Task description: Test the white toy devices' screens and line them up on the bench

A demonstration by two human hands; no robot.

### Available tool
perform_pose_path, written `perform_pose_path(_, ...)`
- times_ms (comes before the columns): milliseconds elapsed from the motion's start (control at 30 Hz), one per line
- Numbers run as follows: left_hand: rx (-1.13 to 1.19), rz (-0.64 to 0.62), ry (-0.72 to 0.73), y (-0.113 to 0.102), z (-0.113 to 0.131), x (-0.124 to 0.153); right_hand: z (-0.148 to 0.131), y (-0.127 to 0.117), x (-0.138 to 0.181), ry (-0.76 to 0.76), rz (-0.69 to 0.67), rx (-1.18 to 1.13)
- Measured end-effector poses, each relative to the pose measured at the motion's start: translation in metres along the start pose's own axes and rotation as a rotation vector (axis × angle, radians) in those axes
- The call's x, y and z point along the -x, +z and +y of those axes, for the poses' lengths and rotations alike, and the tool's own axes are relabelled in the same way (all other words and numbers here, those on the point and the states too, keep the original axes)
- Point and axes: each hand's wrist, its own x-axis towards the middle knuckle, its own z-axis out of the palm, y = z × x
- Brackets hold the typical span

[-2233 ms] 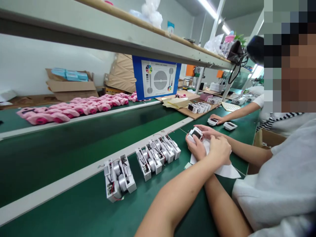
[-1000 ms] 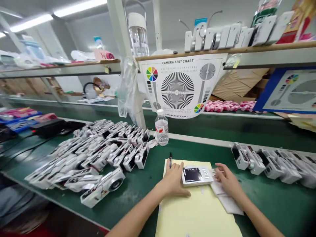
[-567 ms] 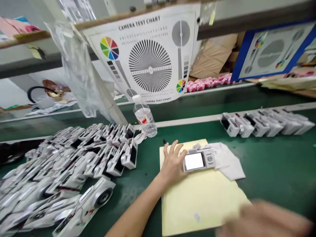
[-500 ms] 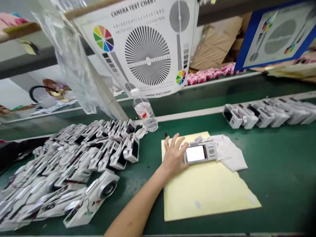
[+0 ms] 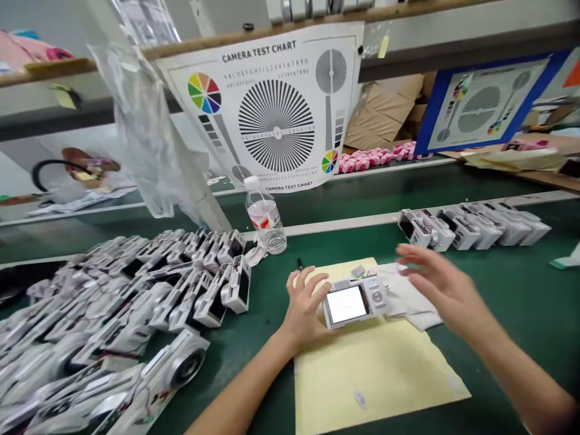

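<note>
My left hand (image 5: 305,308) grips the left end of a small white camera (image 5: 354,302) whose rear screen glows white. The camera is tilted up off a yellow paper sheet (image 5: 376,368) on the green bench. My right hand (image 5: 439,284) hovers just right of the camera, fingers spread and slightly blurred, holding nothing. White tissue sheets (image 5: 408,296) lie under and behind that hand.
A large pile of white cameras (image 5: 127,302) fills the left of the bench. A row of white cameras (image 5: 471,226) stands at the right. A water bottle (image 5: 266,217) and a camera test chart (image 5: 276,109) are behind. Pink parts (image 5: 376,158) lie farther back.
The view swung from a co-worker's station to this bench. My right hand left the camera, dropped out of sight, and has come back beside it. My left hand has tilted the camera up.
</note>
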Motion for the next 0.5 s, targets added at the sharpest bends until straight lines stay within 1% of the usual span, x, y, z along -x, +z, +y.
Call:
perform_pose_path(33,0.030,0.008,-0.009,-0.002,0.001,0.001,0.001,0.003,-0.009,0.021,0.032,0.005)
perform_pose_path(133,0.105,-0.006,-0.027,-0.006,0.005,0.002,0.012,0.020,-0.018,0.130,-0.152,-0.052)
perform_pose_path(167,0.122,-0.014,-0.032,-0.007,0.006,0.002,0.016,0.026,-0.017,0.152,-0.185,-0.062)
perform_pose_path(200,0.136,-0.024,-0.034,-0.007,0.007,0.002,0.019,0.031,-0.014,0.165,-0.180,-0.052)
perform_pose_path(267,0.159,-0.046,-0.036,-0.006,0.009,0.002,0.022,0.038,-0.009,0.190,-0.118,0.013)
perform_pose_path(333,0.179,-0.067,-0.043,-0.005,0.010,0.003,0.023,0.039,-0.005,0.234,-0.078,0.076)
perform_pose_path(367,0.190,-0.075,-0.046,-0.004,0.011,0.003,0.022,0.039,-0.004,0.253,-0.082,0.092)
perform_pose_path(433,0.205,-0.080,-0.055,-0.004,0.012,0.005,0.022,0.035,-0.001,0.262,-0.139,0.071)
perform_pose_path(500,0.215,-0.065,-0.058,-0.004,0.013,0.006,0.023,0.029,0.001,0.220,-0.197,0.055)
